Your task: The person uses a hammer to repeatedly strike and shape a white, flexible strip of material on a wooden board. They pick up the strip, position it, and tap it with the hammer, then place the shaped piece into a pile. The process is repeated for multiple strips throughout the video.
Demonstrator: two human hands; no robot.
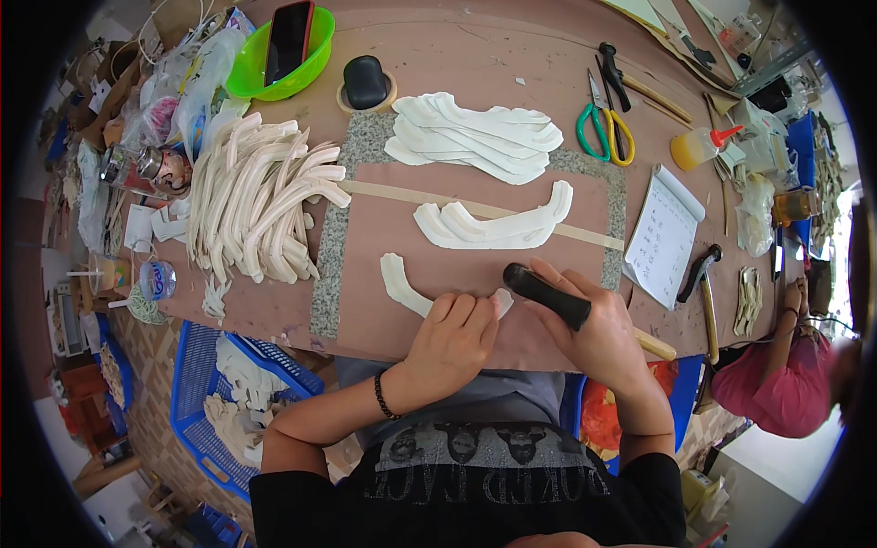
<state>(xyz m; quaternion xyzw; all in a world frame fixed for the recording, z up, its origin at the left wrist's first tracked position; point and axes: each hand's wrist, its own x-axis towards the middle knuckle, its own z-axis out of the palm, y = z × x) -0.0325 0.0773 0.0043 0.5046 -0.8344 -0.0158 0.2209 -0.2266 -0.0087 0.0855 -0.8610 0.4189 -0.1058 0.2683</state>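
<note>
On the brown work mat, a curved white strip, which looks like leather, lies nearest to me. My left hand is closed with its fingertips pressed on this strip, covering its middle; one end shows beyond the fingers. Just to the right, my right hand grips a hammer close to its black head, and the wooden handle sticks out behind the hand. The head is tilted above the strip's right end. Farther off lie a small overlapping group of white curved pieces and a larger fanned pile of them.
A heap of pale strips lies left. Behind are a green bowl with a phone and a black rounded object. Right: scissors, a notepad, another hammer, a glue bottle and a person.
</note>
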